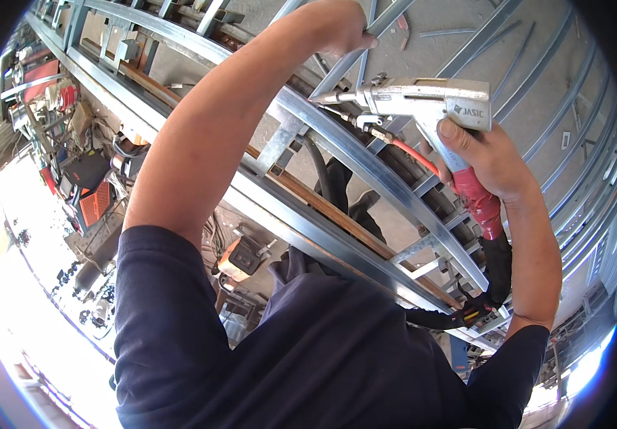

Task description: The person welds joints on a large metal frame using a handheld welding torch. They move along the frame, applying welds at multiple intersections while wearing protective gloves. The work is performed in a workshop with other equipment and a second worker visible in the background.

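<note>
A grey-and-silver welding gun (423, 96) is in my right hand (491, 157), with the fingers wrapped round its pistol grip and the thumb along the side. Red wrapping (474, 196) covers the grip's lower part, and a black cable sleeve (496, 268) hangs from it. The nozzle (333, 97) points left, close to where a slanting galvanized steel bar (348, 66) meets a long steel rail (366, 168). My left arm reaches forward, and my left hand (338, 30) is closed at that bar, its fingers partly hidden.
An orange hose (417, 156) runs beside the gun. Brown and silver rails (308, 229) cross in front of my body. An orange-and-black machine (240, 257) stands below them at left. Tools and cables (72, 136) clutter the far left. Curved-looking steel bars (573, 143) extend to the right.
</note>
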`<action>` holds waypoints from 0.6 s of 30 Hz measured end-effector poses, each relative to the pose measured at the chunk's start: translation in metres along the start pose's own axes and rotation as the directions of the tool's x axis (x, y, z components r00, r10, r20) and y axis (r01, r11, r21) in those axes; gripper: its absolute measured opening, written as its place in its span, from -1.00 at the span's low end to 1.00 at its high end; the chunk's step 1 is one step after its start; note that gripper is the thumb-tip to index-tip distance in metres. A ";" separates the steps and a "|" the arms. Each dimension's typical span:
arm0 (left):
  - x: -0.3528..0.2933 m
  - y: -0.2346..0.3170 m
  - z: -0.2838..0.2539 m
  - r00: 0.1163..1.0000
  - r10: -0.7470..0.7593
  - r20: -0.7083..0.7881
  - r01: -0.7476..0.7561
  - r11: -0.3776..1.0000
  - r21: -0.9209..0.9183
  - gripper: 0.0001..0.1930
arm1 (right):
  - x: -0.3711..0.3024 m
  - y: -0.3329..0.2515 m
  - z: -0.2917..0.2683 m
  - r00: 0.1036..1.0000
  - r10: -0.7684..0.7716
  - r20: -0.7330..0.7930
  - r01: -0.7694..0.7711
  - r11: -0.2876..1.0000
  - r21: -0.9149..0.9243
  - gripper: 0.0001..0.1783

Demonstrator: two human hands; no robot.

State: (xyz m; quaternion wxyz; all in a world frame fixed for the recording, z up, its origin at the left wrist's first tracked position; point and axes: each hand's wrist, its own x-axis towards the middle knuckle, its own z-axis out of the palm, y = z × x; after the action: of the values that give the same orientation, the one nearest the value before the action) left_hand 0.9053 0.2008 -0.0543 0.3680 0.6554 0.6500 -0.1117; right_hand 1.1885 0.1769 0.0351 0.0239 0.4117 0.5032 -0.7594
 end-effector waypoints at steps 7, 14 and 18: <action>0.000 0.002 0.000 1.000 0.011 -0.008 -0.011 1.000 0.003 -0.51 | -0.005 -0.003 0.005 0.999 -0.041 0.015 0.041 0.999 -0.016 -0.34; 0.022 -0.016 0.014 0.971 0.237 -0.041 -0.224 0.954 0.198 -0.54 | -0.005 -0.004 0.010 0.998 -0.064 0.001 0.064 0.998 0.005 -0.31; 0.015 -0.017 0.011 0.978 0.206 -0.021 -0.202 0.970 0.135 -0.54 | -0.008 -0.006 0.015 0.998 -0.044 -0.045 0.045 0.998 0.036 -0.37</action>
State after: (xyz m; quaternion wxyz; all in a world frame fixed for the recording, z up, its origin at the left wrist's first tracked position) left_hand 0.8949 0.2035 -0.0778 0.3219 0.7435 0.5768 -0.1044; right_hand 1.1826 0.1652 0.0469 -0.0115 0.4174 0.4987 -0.7596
